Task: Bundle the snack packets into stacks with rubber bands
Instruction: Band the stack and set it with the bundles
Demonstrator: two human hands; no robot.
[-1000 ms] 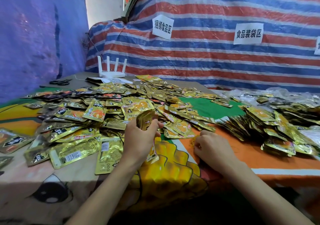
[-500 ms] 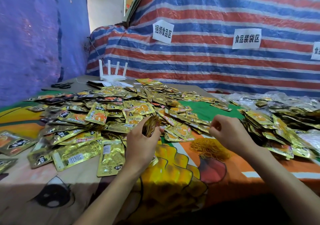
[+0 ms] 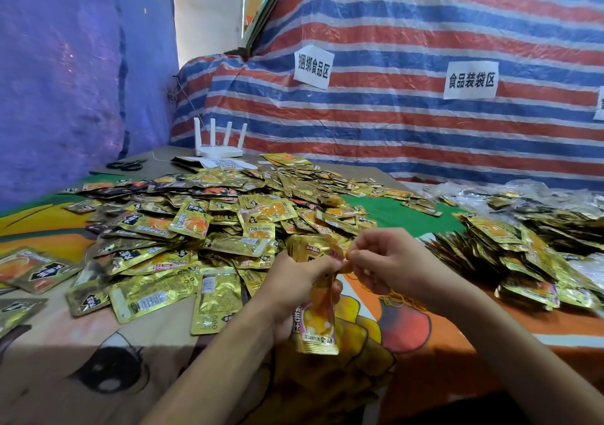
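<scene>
My left hand (image 3: 295, 285) grips an upright stack of gold snack packets (image 3: 316, 323) at table centre. My right hand (image 3: 390, 263) is right beside it, fingers curled and pinching a thin yellow rubber band (image 3: 347, 263) at the top of the stack. A small heap of loose yellow rubber bands (image 3: 400, 300) lies on the cloth just under my right wrist. A wide pile of loose gold packets (image 3: 228, 222) spreads across the left and middle of the table. Bundled packets (image 3: 523, 261) are heaped on the right.
A white router (image 3: 218, 145) with upright antennas and black scissors (image 3: 125, 164) sit at the far left corner. Clear plastic bags (image 3: 529, 192) lie at the far right. A striped tarp (image 3: 425, 98) with paper signs forms the back wall.
My right hand rose from the rubber band heap and came left to meet the stack. My left hand tilted the stack upright, closer to me.
</scene>
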